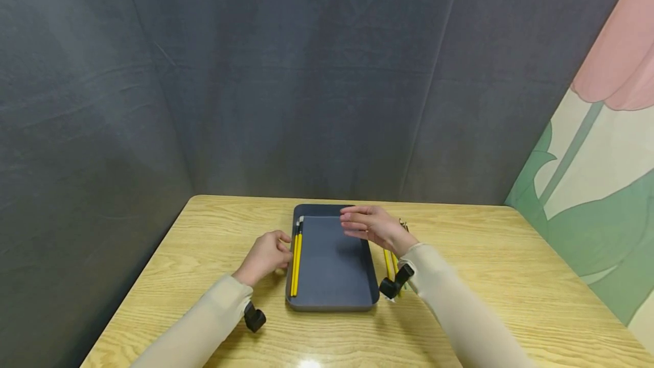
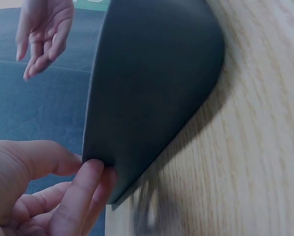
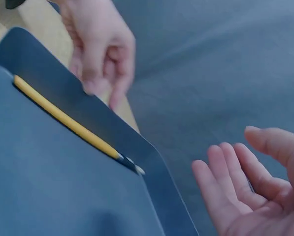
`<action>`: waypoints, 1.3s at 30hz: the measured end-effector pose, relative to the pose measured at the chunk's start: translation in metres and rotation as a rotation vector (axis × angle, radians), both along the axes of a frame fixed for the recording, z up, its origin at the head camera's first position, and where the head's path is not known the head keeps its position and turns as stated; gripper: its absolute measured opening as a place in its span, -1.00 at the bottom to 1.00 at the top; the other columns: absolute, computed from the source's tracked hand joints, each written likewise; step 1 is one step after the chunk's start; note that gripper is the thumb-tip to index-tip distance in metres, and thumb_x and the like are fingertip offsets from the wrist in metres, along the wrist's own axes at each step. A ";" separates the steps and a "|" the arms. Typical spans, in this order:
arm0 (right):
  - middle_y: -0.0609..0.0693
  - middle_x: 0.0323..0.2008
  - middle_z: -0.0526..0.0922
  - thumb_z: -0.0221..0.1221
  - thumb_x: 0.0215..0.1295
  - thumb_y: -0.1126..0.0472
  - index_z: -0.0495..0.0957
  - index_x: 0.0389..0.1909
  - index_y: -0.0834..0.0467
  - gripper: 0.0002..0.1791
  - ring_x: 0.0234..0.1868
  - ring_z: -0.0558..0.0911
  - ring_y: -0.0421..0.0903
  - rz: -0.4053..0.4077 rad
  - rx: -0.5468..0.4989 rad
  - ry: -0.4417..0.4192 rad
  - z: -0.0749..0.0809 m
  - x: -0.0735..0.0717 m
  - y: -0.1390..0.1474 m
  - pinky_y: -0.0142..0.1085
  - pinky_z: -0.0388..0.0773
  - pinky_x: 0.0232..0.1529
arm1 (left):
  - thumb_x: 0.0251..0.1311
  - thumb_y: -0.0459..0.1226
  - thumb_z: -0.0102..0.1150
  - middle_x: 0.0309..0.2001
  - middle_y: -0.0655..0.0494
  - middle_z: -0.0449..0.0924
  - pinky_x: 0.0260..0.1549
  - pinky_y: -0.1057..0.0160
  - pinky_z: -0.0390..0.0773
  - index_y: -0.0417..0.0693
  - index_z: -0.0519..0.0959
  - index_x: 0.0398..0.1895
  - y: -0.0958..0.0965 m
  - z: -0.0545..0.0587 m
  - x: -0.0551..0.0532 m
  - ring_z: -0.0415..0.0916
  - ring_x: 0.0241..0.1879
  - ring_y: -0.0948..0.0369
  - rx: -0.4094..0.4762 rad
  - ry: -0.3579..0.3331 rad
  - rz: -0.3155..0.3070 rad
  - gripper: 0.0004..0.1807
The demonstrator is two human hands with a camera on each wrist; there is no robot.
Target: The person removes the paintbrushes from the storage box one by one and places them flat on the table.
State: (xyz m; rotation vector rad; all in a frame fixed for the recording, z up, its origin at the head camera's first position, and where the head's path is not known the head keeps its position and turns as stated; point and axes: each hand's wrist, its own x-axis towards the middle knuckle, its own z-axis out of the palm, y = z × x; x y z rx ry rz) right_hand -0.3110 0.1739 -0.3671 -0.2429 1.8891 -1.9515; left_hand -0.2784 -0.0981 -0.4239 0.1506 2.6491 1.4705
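Observation:
A dark grey tray (image 1: 334, 266) lies on the table, with two yellow-handled paintbrushes (image 1: 297, 257) side by side along its left wall. My left hand (image 1: 267, 254) is at the tray's left rim. Its thumb and fingers pinch the tray's wall (image 2: 151, 83) in the left wrist view, fingertips against the outer side. Over the tray's right half hovers my right hand (image 1: 373, 225), fingers loosely extended and nothing in them. Just right of the tray, more yellow sticks (image 1: 388, 263) lie partly hidden under my right wrist.
The light wooden table (image 1: 230, 220) ends at a dark grey curtain (image 1: 306, 84) behind and at the left. On the right stands a wall painted with a pink tulip (image 1: 613, 55). Each sleeve carries a small black wrist camera (image 1: 254, 318).

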 end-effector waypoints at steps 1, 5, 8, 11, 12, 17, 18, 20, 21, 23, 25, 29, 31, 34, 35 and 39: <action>-0.07 -0.16 0.68 0.05 0.41 0.31 0.28 0.28 0.46 -0.51 -0.11 0.68 -0.18 -0.007 0.010 -0.004 0.000 0.000 -0.007 -0.21 0.62 0.08 | -0.01 -0.48 0.20 -0.41 -0.03 0.59 -0.44 0.27 0.70 -0.33 0.54 -0.03 0.000 0.000 0.000 0.58 -0.51 0.20 -0.002 0.002 0.000 -0.62; 0.07 -0.04 0.66 0.10 0.38 0.29 0.40 0.22 0.38 -0.56 -0.04 0.68 -0.10 -0.027 0.064 -0.012 -0.005 -0.001 -0.031 -0.11 0.59 0.13 | -0.03 -0.50 0.19 -0.43 -0.03 0.60 -0.45 0.27 0.71 -0.34 0.54 -0.05 0.000 -0.002 -0.001 0.59 -0.52 0.20 0.012 0.011 0.002 -0.62; 0.18 0.04 0.62 0.13 0.36 0.28 0.48 0.16 0.33 -0.61 -0.05 0.68 -0.06 -0.050 0.122 -0.017 -0.010 -0.002 -0.047 -0.06 0.58 0.13 | -0.06 -0.51 0.17 -0.44 -0.02 0.61 -0.46 0.26 0.71 -0.34 0.54 -0.05 0.000 -0.003 -0.002 0.60 -0.52 0.20 0.021 0.019 0.001 -0.61; 0.24 0.05 0.61 0.16 0.34 0.27 0.52 0.11 0.33 -0.64 -0.09 0.69 -0.02 -0.073 0.176 -0.034 -0.016 -0.006 -0.060 -0.07 0.61 0.09 | -0.06 -0.51 0.16 -0.44 -0.03 0.61 -0.46 0.26 0.70 -0.35 0.54 -0.05 0.000 -0.003 -0.003 0.60 -0.51 0.19 0.026 0.019 0.000 -0.61; 0.25 0.05 0.61 0.16 0.33 0.27 0.53 0.10 0.34 -0.64 -0.10 0.70 -0.01 -0.079 0.197 -0.042 -0.018 -0.007 -0.064 -0.07 0.62 0.07 | -0.05 -0.51 0.17 -0.44 -0.03 0.61 -0.46 0.26 0.70 -0.35 0.54 -0.05 0.000 -0.003 -0.003 0.60 -0.51 0.19 0.023 0.018 0.000 -0.61; 0.26 0.02 0.62 0.19 0.30 0.31 0.53 0.07 0.37 -0.65 -0.16 0.71 -0.01 -0.082 0.271 -0.087 -0.032 -0.011 -0.082 -0.12 0.66 0.00 | -0.05 -0.50 0.18 -0.43 -0.02 0.61 -0.47 0.26 0.70 -0.36 0.53 -0.03 -0.001 -0.002 -0.002 0.60 -0.51 0.20 0.005 0.009 0.002 -0.59; 0.25 0.00 0.63 0.20 0.29 0.32 0.54 0.06 0.37 -0.66 -0.18 0.71 -0.03 -0.082 0.284 -0.094 -0.035 -0.012 -0.085 -0.14 0.67 -0.03 | -0.05 -0.49 0.19 -0.43 -0.02 0.62 -0.46 0.26 0.70 -0.36 0.53 -0.03 -0.001 -0.002 -0.002 0.60 -0.51 0.20 0.001 0.007 0.002 -0.59; 0.25 -0.05 0.65 0.20 0.27 0.35 0.55 0.02 0.37 -0.68 -0.22 0.71 -0.04 -0.076 0.297 -0.103 -0.041 -0.013 -0.091 -0.13 0.68 -0.04 | -0.04 -0.49 0.19 -0.42 -0.02 0.62 -0.46 0.26 0.70 -0.36 0.52 -0.02 -0.002 -0.001 -0.002 0.60 -0.51 0.21 -0.004 0.004 0.000 -0.59; 0.23 -0.09 0.67 0.21 0.26 0.36 0.56 0.00 0.37 -0.70 -0.24 0.71 -0.05 -0.075 0.308 -0.108 -0.044 -0.013 -0.094 -0.14 0.69 -0.07 | -0.04 -0.48 0.20 -0.42 -0.02 0.62 -0.45 0.26 0.70 -0.35 0.53 -0.02 -0.001 -0.001 -0.002 0.60 -0.50 0.21 -0.002 -0.004 0.003 -0.59; 0.19 -0.17 0.69 0.21 0.25 0.37 0.58 -0.04 0.35 -0.73 -0.30 0.69 -0.08 -0.068 0.329 -0.121 -0.048 -0.014 -0.098 -0.15 0.70 -0.08 | -0.04 -0.49 0.19 -0.42 -0.02 0.63 -0.45 0.25 0.70 -0.35 0.52 -0.02 -0.001 0.000 -0.002 0.61 -0.50 0.20 -0.002 -0.002 -0.002 -0.59; 0.15 -0.27 0.70 0.22 0.24 0.39 0.59 -0.07 0.36 -0.75 -0.37 0.66 -0.11 -0.065 0.346 -0.133 -0.051 -0.015 -0.102 -0.15 0.70 -0.10 | -0.04 -0.49 0.19 -0.42 -0.03 0.63 -0.45 0.25 0.70 -0.35 0.52 -0.02 -0.001 0.000 -0.002 0.61 -0.50 0.20 -0.002 -0.001 -0.004 -0.59; 0.05 -0.42 0.65 0.22 0.22 0.41 0.60 -0.11 0.35 -0.78 -0.46 0.61 -0.15 -0.064 0.372 -0.155 -0.055 -0.014 -0.107 -0.18 0.72 -0.15 | -0.04 -0.50 0.17 -0.42 -0.02 0.63 -0.45 0.25 0.70 -0.34 0.53 -0.03 0.000 -0.001 -0.001 0.62 -0.49 0.18 0.003 -0.005 -0.001 -0.60; 0.03 -0.44 0.64 0.21 0.22 0.41 0.61 -0.12 0.36 -0.79 -0.47 0.60 -0.15 -0.066 0.375 -0.160 -0.056 -0.012 -0.108 -0.20 0.72 -0.18 | -0.04 -0.50 0.17 -0.42 -0.02 0.62 -0.45 0.25 0.70 -0.34 0.53 -0.03 0.001 -0.001 -0.001 0.62 -0.49 0.18 0.006 -0.008 -0.002 -0.60; 0.03 -0.43 0.65 0.21 0.22 0.42 0.60 -0.11 0.36 -0.78 -0.47 0.60 -0.14 -0.070 0.375 -0.161 -0.056 -0.012 -0.109 -0.20 0.72 -0.19 | -0.05 -0.50 0.17 -0.42 -0.03 0.62 -0.46 0.25 0.70 -0.34 0.53 -0.04 0.001 -0.002 -0.001 0.62 -0.49 0.17 0.009 -0.007 -0.001 -0.60; 0.03 -0.43 0.66 0.21 0.22 0.42 0.61 -0.11 0.36 -0.78 -0.46 0.61 -0.13 -0.071 0.376 -0.160 -0.056 -0.013 -0.109 -0.20 0.72 -0.18 | -0.04 -0.50 0.17 -0.42 -0.03 0.62 -0.46 0.25 0.70 -0.34 0.53 -0.04 0.001 -0.002 -0.001 0.62 -0.49 0.17 0.010 -0.008 -0.001 -0.60; 0.06 -0.40 0.68 0.21 0.22 0.42 0.61 -0.08 0.36 -0.76 -0.44 0.62 -0.12 -0.073 0.374 -0.160 -0.056 -0.013 -0.111 -0.16 0.71 -0.13 | -0.04 -0.50 0.18 -0.42 -0.03 0.62 -0.46 0.25 0.71 -0.34 0.53 -0.03 0.001 -0.002 -0.001 0.62 -0.49 0.17 0.011 -0.008 0.002 -0.60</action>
